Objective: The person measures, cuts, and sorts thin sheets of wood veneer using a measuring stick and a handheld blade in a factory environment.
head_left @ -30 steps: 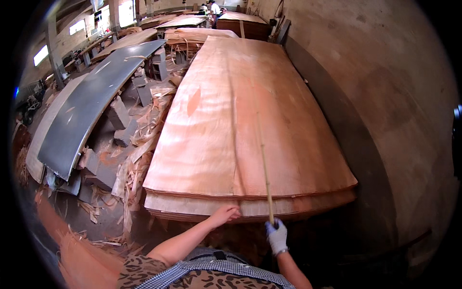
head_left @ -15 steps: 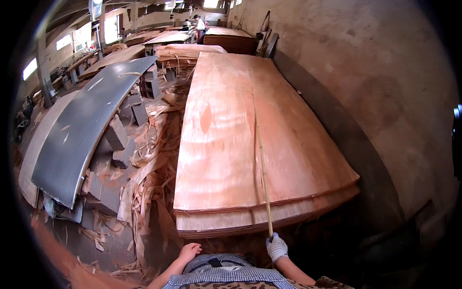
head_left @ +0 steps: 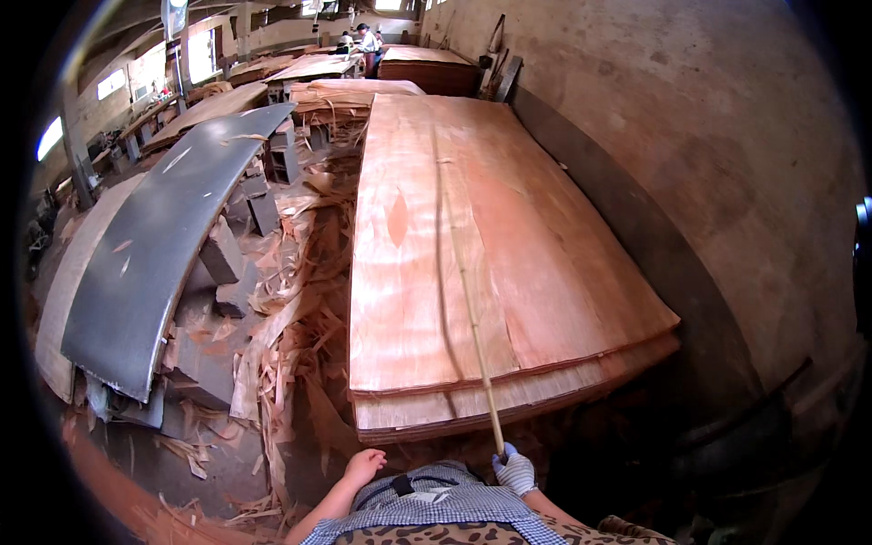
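Observation:
My right hand (head_left: 515, 472), in a striped white glove, is closed around the near end of a long thin bamboo stick (head_left: 476, 330). The stick reaches away from me over a wide stack of reddish wood veneer sheets (head_left: 413, 309). Its dark shadow falls on the top sheet, to the left of the stick, so most of it seems held off the surface. Bare and apart from the stack, my left hand (head_left: 365, 465) hangs in front of my checked apron (head_left: 427, 495). Its fingers are curled in, with nothing seen in them.
Left of the stack, torn veneer strips (head_left: 291, 318) litter the floor. Beyond them a dark board (head_left: 168, 263) rests on grey blocks (head_left: 218, 254). A bare wall (head_left: 681, 136) runs along the right. Further veneer stacks (head_left: 427, 68) and a person (head_left: 368, 45) are at the back.
The stick has swung left across the top sheet, and its shadow now stands apart from it. My right hand has shifted slightly left; my left hand stays curled, a little higher.

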The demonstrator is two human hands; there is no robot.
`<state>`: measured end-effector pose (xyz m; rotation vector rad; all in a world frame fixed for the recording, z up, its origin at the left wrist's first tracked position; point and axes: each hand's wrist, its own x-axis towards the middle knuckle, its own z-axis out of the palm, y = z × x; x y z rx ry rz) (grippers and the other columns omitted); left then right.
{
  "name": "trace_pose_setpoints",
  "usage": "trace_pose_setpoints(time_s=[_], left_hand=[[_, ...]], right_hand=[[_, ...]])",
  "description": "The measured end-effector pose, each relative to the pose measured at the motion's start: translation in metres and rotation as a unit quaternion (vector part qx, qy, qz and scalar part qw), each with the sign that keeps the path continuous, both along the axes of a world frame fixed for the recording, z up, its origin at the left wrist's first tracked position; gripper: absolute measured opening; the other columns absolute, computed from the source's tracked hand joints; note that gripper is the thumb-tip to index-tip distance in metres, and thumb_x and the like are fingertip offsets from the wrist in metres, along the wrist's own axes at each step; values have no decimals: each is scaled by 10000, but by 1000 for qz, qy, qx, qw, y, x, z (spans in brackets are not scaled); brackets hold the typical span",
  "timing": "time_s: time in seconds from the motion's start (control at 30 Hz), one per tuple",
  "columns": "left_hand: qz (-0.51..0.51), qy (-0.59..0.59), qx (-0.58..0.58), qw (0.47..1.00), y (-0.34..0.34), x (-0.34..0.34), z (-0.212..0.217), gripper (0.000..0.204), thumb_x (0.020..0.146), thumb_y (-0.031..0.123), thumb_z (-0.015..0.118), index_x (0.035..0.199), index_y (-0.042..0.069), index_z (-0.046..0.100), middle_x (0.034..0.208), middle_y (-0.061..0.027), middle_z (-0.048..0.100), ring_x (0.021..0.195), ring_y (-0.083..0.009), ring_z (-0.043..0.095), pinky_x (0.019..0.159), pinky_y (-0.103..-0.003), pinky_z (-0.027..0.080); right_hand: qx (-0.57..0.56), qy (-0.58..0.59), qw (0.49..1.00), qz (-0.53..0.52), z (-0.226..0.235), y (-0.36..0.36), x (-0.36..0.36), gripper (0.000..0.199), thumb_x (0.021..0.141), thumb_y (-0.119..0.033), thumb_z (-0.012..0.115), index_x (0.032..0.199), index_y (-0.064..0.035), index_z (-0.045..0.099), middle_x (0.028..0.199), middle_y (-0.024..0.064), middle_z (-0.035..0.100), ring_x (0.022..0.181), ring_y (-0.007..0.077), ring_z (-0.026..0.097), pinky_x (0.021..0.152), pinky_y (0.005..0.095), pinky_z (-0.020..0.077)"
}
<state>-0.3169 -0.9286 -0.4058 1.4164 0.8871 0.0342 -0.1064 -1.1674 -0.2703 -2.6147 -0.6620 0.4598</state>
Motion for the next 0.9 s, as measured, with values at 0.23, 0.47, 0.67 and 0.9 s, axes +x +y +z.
trace_pose_setpoints(time_s=[0.23, 0.47, 0.67, 0.9], left_hand=[[-55, 49, 25, 997, 8, -1, 1, 255, 854, 140, 463, 1048, 7, 561, 890, -88, 633, 748, -130, 592, 690, -259, 474], [29, 25, 11, 999, 2, 27, 6, 244, 859, 138, 462, 1039, 6, 561, 871, -83, 630, 740, -125, 591, 668, -257, 472], [-59, 45, 8, 997, -26, 28, -9, 243, 855, 146, 476, 1032, 8, 570, 874, -80, 632, 742, -134, 596, 680, -259, 477], [-87, 80, 36, 992, -22, 52, -17, 269, 845, 193, 495, 1038, 24, 575, 876, -83, 638, 752, -147, 604, 688, -273, 479]], right_hand=[[87, 82, 990, 76, 8, 16, 13, 385, 733, -344, 590, 1080, -182, 550, 791, 159, 613, 734, 317, 601, 644, 385, 481], [97, 11, 993, 71, 12, 13, 72, 332, 748, -239, 595, 1056, -117, 568, 762, 169, 611, 662, 273, 614, 600, 334, 478], [10, -11, 1000, 27, 21, -52, 123, 343, 780, -375, 560, 1018, -128, 560, 751, 168, 599, 698, 361, 567, 600, 425, 445], [-173, -39, 978, -112, 23, -208, 156, 301, 791, -371, 536, 956, -125, 588, 831, 151, 611, 762, 319, 571, 673, 403, 449]])
